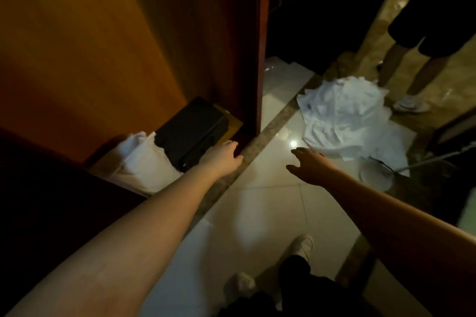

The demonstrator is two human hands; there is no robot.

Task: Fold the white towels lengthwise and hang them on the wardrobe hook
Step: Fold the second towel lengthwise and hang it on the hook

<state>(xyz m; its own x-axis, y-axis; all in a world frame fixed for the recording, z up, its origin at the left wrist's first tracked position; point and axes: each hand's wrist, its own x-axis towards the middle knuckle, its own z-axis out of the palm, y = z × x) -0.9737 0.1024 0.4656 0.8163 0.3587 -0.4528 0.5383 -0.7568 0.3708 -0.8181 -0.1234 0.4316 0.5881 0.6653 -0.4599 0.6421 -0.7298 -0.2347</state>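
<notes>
A crumpled heap of white towels lies on the pale tiled floor at right of centre. My right hand stretches toward it with fingers spread, just short of its near edge and holding nothing. My left hand reaches forward beside the wardrobe's bottom corner, fingers loosely apart and empty. The wooden wardrobe fills the upper left with its door edge standing open. No hook is in view.
Inside the wardrobe's base sit a black box and a white bag. Another person's legs stand behind the towel heap. A thin pole lies at right. My own feet are at the bottom.
</notes>
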